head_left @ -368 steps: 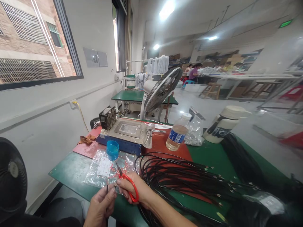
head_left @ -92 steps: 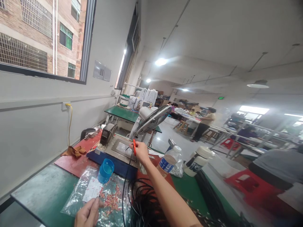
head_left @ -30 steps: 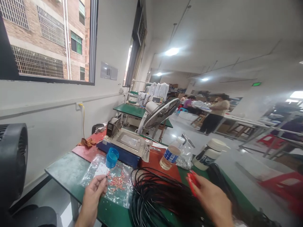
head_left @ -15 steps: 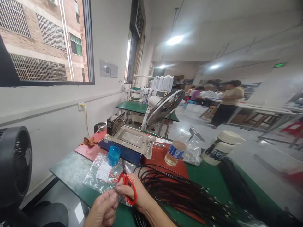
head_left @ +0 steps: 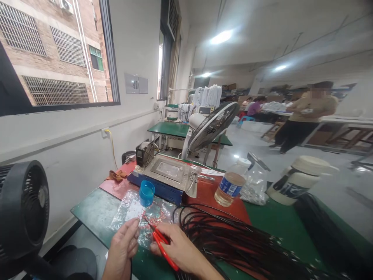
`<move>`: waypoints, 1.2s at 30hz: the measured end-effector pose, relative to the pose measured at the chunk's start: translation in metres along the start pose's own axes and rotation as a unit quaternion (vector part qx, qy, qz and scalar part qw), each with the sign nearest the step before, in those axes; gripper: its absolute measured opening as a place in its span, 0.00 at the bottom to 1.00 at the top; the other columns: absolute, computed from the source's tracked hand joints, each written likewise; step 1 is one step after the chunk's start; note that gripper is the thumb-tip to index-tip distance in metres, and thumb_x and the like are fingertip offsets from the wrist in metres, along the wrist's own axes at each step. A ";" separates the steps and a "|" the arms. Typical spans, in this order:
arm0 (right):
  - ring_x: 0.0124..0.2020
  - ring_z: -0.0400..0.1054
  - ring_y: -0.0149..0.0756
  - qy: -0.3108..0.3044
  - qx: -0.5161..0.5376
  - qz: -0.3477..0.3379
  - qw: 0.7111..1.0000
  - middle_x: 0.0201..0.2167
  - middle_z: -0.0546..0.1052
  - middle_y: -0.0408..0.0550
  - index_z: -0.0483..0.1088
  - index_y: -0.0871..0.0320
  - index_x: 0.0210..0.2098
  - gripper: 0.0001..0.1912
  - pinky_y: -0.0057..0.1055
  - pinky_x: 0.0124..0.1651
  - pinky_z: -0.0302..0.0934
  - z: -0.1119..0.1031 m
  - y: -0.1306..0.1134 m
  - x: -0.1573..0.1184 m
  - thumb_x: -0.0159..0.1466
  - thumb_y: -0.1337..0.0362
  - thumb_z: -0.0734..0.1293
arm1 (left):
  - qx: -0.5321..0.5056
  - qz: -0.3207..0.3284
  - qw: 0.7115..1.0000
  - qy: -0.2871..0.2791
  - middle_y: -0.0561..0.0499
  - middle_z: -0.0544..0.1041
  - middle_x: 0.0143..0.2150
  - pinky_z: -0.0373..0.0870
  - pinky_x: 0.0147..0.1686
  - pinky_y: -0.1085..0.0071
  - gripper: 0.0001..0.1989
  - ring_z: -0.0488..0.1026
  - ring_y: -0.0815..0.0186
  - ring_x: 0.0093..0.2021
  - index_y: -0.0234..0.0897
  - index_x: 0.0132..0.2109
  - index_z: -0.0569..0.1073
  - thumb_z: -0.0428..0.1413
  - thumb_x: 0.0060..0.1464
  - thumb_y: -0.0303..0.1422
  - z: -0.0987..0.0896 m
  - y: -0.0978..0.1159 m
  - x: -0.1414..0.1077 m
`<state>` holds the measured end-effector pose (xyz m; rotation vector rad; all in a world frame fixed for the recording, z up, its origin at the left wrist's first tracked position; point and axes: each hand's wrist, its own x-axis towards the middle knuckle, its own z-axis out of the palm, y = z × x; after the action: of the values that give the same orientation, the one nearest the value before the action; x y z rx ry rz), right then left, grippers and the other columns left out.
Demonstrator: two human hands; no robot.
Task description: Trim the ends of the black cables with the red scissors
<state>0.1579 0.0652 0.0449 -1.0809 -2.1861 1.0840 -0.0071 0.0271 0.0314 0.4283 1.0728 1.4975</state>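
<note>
My right hand (head_left: 171, 245) grips red-handled scissors (head_left: 159, 242), their dark blades pointing up and left toward my other hand. Fingertips pinched together, my left hand (head_left: 124, 241) is just left of the blade tips; what it holds, if anything, is too small to make out. Beneath both hands lies a clear plastic bag (head_left: 121, 216) strewn with tiny red bits (head_left: 159, 221). A blue cup (head_left: 147, 194) stands on the bag, near a white paper (head_left: 134, 210). Right of my right hand spreads a bundle of black cables (head_left: 221, 233).
A blue heating box (head_left: 163, 186) with a metal top sits behind the cup. Farther right are a bottle of pale liquid (head_left: 229, 186), a clear bag (head_left: 256, 186) and a large jug (head_left: 297, 181). A black fan (head_left: 25, 210) stands left; a person (head_left: 309, 112) is across the room.
The scissors have turned in my right hand, their blades now angled toward my left fingertips. My hands have moved slightly apart. The view has shifted left, and the person across the room has moved.
</note>
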 end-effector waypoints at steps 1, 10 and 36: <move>0.26 0.52 0.27 -0.006 0.003 -0.001 1.000 0.22 0.59 0.38 0.57 0.59 0.21 0.18 0.24 0.28 0.43 0.002 0.000 0.000 0.56 0.54 0.66 | 0.010 0.003 1.000 0.001 0.60 0.65 0.19 0.41 0.14 0.83 0.17 0.47 0.85 0.14 0.32 0.33 0.77 0.68 0.36 0.38 0.000 -0.001 0.001; 0.22 0.47 0.24 -0.016 0.043 0.027 0.999 0.18 0.54 0.36 0.54 0.59 0.17 0.19 0.23 0.23 0.39 0.003 0.008 0.002 0.56 0.58 0.65 | 0.131 0.029 0.991 0.024 0.58 0.65 0.16 0.42 0.16 0.81 0.21 0.51 0.81 0.15 0.29 0.33 0.77 0.67 0.34 0.41 0.002 -0.003 0.010; 0.07 0.50 0.21 -0.010 0.457 0.136 0.879 0.09 0.62 0.36 0.67 0.64 0.22 0.25 0.17 0.07 0.39 0.011 0.011 0.005 0.51 0.44 0.68 | 0.060 -0.023 0.997 -0.041 0.53 0.71 0.18 0.50 0.11 0.82 0.22 0.57 0.79 0.13 0.32 0.29 0.80 0.70 0.25 0.42 0.008 -0.030 -0.008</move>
<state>0.1520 0.0682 0.0301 -0.9003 -1.2284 1.9580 0.0189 0.0196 0.0139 0.5417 1.1044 1.3669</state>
